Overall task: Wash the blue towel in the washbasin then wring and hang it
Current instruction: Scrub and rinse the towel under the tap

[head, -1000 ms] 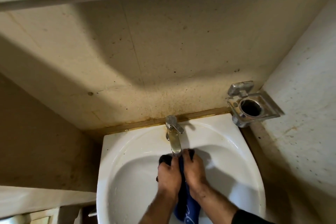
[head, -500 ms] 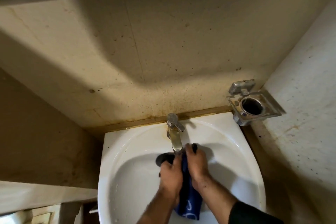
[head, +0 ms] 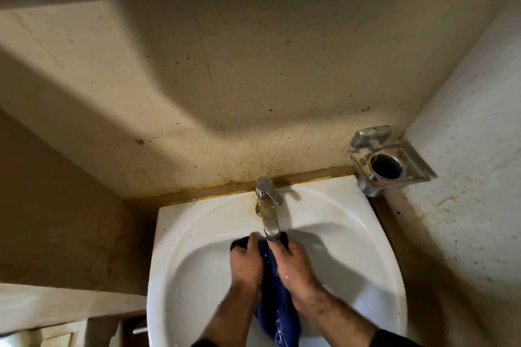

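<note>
A: While the blue towel [head: 277, 310] sits in the washbasin [head: 180, 234] under the tap [head: 269, 217], log it as item 1, status: wash step underway, by my reading.

B: Noted. Item 1 loc.: bunched between both hands, upper end right below the spout, lower end hanging toward the near rim. Fabric looks dark and wet. Can't make out a water stream, so running or not: unknown.

A: Done vs. left?

B: Judged from the layout: towel is in the basin and being worked, so washing is partly done at most. Wringing not yet done, since the cloth hangs loose below the hands, not twisted. Hanging not yet done; no rail or hook in view, so dest. unknown.

A: Item 2, left hand [head: 245, 265]. Grip?

B: Fingers curled round the towel's left side, knuckles up, closed onto the cloth. A dark fold sticks out past the fingertips.

A: Item 3, right hand [head: 294, 265]?

B: Same: fingers wrapped over the towel's right side, pressed together on it, fingertips near the spout. Hands lie just beside each other w/ the blue cloth between. Droplets on the skin.

A: Misc.?

B: Item 4, metal holder [head: 387, 163] on the wall at the basin's right back corner, ring holds nothing. Item 5, stained wall [head: 225, 93] behind the tap.
</note>
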